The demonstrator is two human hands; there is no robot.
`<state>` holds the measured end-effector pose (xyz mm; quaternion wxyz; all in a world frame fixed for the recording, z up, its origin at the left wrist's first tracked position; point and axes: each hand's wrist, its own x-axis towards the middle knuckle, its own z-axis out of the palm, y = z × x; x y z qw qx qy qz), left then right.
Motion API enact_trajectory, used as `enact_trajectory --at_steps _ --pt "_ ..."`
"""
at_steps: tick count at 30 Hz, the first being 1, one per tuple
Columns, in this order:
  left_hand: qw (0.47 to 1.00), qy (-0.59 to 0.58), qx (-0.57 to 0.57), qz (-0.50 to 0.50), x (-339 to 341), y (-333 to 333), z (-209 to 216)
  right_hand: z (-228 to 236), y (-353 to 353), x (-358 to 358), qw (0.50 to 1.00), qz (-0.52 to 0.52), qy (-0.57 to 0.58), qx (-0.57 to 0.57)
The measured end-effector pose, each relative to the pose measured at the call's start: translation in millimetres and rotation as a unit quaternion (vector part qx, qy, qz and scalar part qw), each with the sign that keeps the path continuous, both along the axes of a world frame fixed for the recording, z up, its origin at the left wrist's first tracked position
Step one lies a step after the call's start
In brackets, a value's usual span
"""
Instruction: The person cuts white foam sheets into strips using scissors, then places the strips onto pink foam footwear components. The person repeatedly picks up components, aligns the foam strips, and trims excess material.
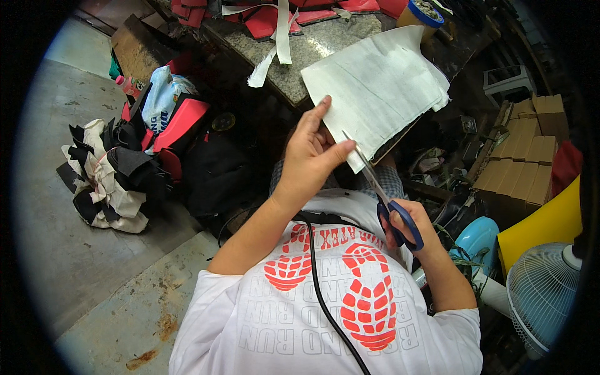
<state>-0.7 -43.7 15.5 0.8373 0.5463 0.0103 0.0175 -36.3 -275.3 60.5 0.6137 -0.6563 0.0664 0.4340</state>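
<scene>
A large piece of white cloth [381, 81] stretches from my lap toward the stone-topped table, with a dark layer showing under its right edge. My left hand [315, 144] grips its near left edge between thumb and fingers. In my right hand [406, 225] is a pair of scissors [406, 220] with dark blue handles, fingers through the loops. The metal blades point up and left, and their tips lie at the cloth's near corner, close to my left thumb. Whether the blades are fully closed is hard to make out.
Red pieces [262, 24] and white strips [283, 37] lie on the stone tabletop [231, 37]. A tub [425, 14] stands at its right. To the left is a heap of black and white scraps [112, 181]. Cardboard boxes [519, 150] and a fan [544, 294] stand on the right.
</scene>
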Motion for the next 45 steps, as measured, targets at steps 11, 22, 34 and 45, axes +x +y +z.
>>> enact_trajectory --at_steps 11,22,34,45 --pt "1.0 0.008 -0.021 -0.008 -3 3 0 -10 15 7 0.998 0.002 -0.051 0.043" --pt "0.999 0.03 -0.019 0.004 -3 7 -7 -11 26 17 0.996 0.027 -0.082 0.031" --pt "0.997 0.043 -0.05 -0.044 -9 8 -2 -3 35 31 0.997 0.01 -0.048 0.066" --pt "0.998 0.044 -0.028 -0.032 -13 8 2 -4 49 41 0.997 0.005 -0.072 0.038"
